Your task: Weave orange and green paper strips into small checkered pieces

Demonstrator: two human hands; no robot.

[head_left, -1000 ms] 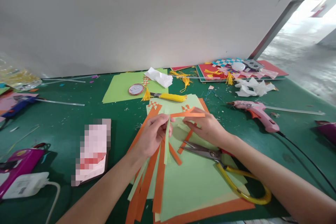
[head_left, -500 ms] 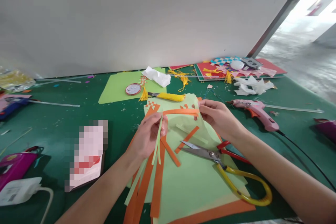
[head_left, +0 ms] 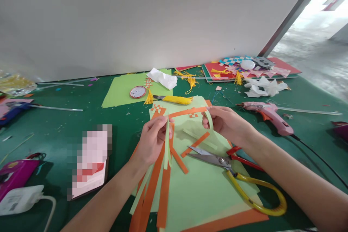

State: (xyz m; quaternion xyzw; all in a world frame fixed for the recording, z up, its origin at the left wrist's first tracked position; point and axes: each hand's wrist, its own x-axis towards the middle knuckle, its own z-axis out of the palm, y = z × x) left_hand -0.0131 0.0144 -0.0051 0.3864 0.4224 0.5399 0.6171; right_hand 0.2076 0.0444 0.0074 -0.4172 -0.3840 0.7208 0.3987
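Note:
An orange paper strip (head_left: 187, 112) stretches between my two hands. My left hand (head_left: 152, 141) pinches its left end together with light green strips (head_left: 167, 148) that dangle below the fingers. At the other end my right hand (head_left: 227, 123) is closed on the orange strip, and a light green strip (head_left: 209, 120) curves down into its fingers. Beneath the hands lie light green paper sheets (head_left: 198, 195) and loose orange strips (head_left: 164, 195). Scissors (head_left: 217, 160) with red and yellow handles rest on the sheets, blades pointing left. A small woven orange-and-white check piece (head_left: 193, 115) lies behind the strip.
Behind the sheets lies a yellow craft knife (head_left: 176, 99), near a round tin (head_left: 137, 92) and crumpled tissue (head_left: 162, 79). A pink glue gun (head_left: 268, 114) is at right. A phone (head_left: 91, 163), magenta device (head_left: 17, 174) and white charger (head_left: 20, 199) are at left.
My right hand has shifted slightly, and the orange strip now slants up towards it. A green strip now curls by the right fingers. The view has moved a little.

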